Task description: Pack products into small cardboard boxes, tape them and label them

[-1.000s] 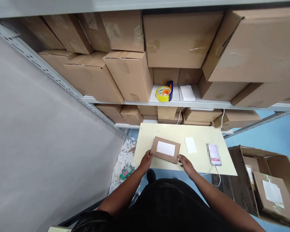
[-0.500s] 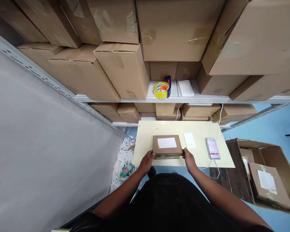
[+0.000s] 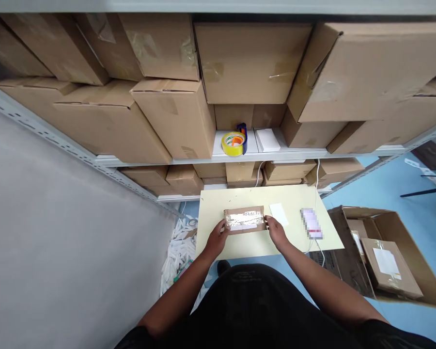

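A small cardboard box is gripped at its two ends by my hands above the pale yellow table. Shiny clear tape glares across the face turned toward me, with a white label partly under the shine. My left hand is closed on the left end, thumb at the near edge. At the right end, my right hand pinches the corner. Just right of the box lies a white slip of paper. Farther right on the table is a phone, its screen blurred out.
A tape dispenser with yellow tape and a white stack of paper sit on the shelf among cardboard boxes. A large open carton with parcels stands at right. White paper scraps litter the floor at left.
The box has been tipped in both hands, so its taped, shiny side now faces me instead of the plain labelled top. My view has tilted up and shifted slightly right.
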{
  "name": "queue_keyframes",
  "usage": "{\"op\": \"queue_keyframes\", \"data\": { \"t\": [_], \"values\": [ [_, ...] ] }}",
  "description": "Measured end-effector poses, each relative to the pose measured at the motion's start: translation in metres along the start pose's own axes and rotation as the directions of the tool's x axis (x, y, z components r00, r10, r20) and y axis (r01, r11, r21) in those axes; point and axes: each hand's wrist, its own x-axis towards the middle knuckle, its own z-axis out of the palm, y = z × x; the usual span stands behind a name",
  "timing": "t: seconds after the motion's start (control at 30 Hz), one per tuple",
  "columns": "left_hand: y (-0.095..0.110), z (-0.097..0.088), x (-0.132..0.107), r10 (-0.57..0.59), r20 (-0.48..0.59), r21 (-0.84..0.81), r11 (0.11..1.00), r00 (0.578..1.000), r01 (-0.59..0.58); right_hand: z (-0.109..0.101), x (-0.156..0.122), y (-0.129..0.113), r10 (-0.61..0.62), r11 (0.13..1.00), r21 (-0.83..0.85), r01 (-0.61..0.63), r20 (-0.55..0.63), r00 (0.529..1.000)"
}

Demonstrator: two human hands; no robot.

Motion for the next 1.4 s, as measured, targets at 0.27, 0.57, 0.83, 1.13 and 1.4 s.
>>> {"op": "queue_keyframes", "data": {
  "t": [0.27, 0.57, 0.83, 1.13, 1.4],
  "values": [
    [0.053, 0.007, 0.006, 0.451, 0.32, 0.313, 0.78, 0.833, -0.542, -0.038, -0.035, 0.043, 0.13, 0.989, -0.067, -0.135, -0.086, 0.988],
    [0.095, 0.148, 0.034, 0.264, 0.746, 0.39, 0.572, 0.611, -0.722, -0.108, -0.029, 0.094, 0.266, 0.954, -0.141, -0.264, -0.01, 0.964],
    [0.108, 0.262, 0.094, 0.006, 0.571, 0.714, 0.491, 0.821, -0.5, -0.172, 0.012, 0.101, 0.179, 0.948, -0.303, -0.098, 0.253, 0.951],
    [0.087, 0.306, 0.18, -0.06, 0.427, 0.811, 0.466, 0.902, -0.353, -0.181, 0.056, 0.091, 0.136, 0.907, -0.415, 0.071, 0.447, 0.884],
    [0.077, 0.314, 0.194, -0.041, 0.434, 0.826, 0.417, 0.9, -0.38, -0.184, 0.061, 0.106, 0.203, 0.918, -0.397, -0.011, 0.444, 0.873]
  ]
}}
